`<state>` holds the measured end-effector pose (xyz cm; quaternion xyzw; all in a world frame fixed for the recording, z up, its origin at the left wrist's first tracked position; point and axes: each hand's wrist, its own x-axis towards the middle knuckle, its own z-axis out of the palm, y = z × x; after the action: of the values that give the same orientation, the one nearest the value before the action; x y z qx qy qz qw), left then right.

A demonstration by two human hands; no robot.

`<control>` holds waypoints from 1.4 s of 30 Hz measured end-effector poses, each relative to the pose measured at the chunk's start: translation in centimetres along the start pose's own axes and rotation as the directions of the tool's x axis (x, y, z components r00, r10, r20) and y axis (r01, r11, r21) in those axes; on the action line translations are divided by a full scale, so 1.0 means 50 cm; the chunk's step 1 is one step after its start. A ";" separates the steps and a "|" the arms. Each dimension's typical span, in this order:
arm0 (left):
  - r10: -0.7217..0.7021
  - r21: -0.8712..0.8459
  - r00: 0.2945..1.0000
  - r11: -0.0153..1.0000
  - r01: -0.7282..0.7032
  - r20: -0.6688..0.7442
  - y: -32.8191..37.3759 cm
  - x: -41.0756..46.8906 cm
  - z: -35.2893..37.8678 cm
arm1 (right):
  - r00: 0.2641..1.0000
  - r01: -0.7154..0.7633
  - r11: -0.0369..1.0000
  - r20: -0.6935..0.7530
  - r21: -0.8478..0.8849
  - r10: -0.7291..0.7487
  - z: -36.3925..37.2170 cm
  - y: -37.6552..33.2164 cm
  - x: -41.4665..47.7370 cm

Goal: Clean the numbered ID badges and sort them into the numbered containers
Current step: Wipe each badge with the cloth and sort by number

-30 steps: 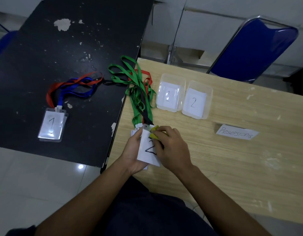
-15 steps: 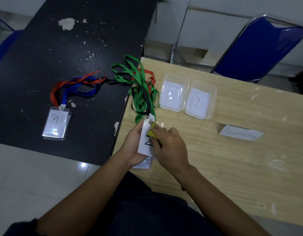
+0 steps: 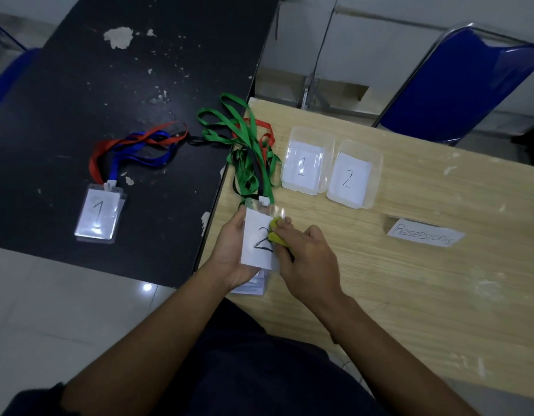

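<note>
Found badge 2 [image 3: 255, 238], a clear sleeve with a white card marked "2", near-left of tub 2 [image 3: 359, 145], lifted off wooden table [image 3: 410, 295] and tilted toward the camera. Noted left hand [image 3: 229, 253] grasping its left edge, thumb on the front, fingers curled behind. Noted right hand [image 3: 307, 259], on the near side of tub 2, fingertips curled and pinching yellow cloth [image 3: 276, 234] against the badge's right half. Saw further badges [image 3: 250, 286] stacked flat under the left hand, partly hidden, count not readable. Recorded white clip [image 3: 264, 201] at the top of badge 2, with green lanyards [image 3: 247, 136] and black lanyard [image 3: 255, 166] tangled left of tub 2 and spilling over the table's left edge. Spotted red loop [image 3: 267, 127] under the green ones, far-left of tub 2. Listed tub 1 [image 3: 307, 132], clear, paper "1" inside, touching tub 2 on its left; likewise paper "2" inside tub 2. Logged name card [image 3: 425, 232], handwritten, to the near-right of tub 2. Entered badge 1 [image 3: 99, 214] well left of tub 2, flat and face up on black table [image 3: 79, 85], with blue lanyard [image 3: 115, 163] and red lanyard [image 3: 94, 157] trailing back toward tub 2. Marked blue chair [image 3: 458, 82] beyond tub 2, to the right.
</note>
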<state>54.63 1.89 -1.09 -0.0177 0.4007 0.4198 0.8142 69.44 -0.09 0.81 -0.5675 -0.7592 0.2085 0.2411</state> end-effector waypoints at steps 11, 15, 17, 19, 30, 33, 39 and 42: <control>-0.009 -0.049 0.999 0.999 0.011 0.044 0.012 -0.016 -0.012 | 0.955 0.271 0.961 0.135 -0.049 -0.262 -0.025 0.021 -0.034; -0.004 0.004 1.000 1.000 0.004 0.022 0.001 -0.015 0.002 | 0.997 -0.022 0.997 0.074 -0.079 0.028 -0.025 0.013 0.012; -0.014 0.036 1.000 0.999 0.014 0.010 -0.002 -0.011 0.006 | 0.995 -0.057 0.998 0.082 0.014 0.056 -0.017 -0.010 0.021; -0.026 0.061 1.000 0.998 0.026 0.001 -0.003 -0.010 0.010 | 0.994 -0.014 0.995 0.110 0.098 0.003 -0.010 -0.039 0.013; 0.012 -0.037 1.000 0.999 -0.012 -0.020 0.020 -0.012 -0.009 | 0.982 0.002 0.967 0.184 0.256 -0.051 -0.047 0.007 -0.035; 0.078 0.134 0.996 0.988 -0.071 -0.053 0.009 -0.006 -0.007 | 0.970 -0.238 0.861 0.163 0.449 0.183 -0.057 0.004 -0.027; 0.113 0.188 0.989 0.978 -0.093 -0.099 0.002 -0.007 -0.025 | 0.909 -0.368 0.627 0.125 0.687 0.397 -0.071 -0.002 -0.015; 0.078 0.087 0.992 0.994 -0.070 -0.103 0.008 -0.010 -0.036 | 0.899 -0.372 0.628 0.096 0.683 0.428 -0.070 0.001 -0.019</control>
<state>53.02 1.15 -1.86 0.0090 0.4610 0.4310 0.7756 71.81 -0.84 3.42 -0.5988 -0.4722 0.5008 0.4095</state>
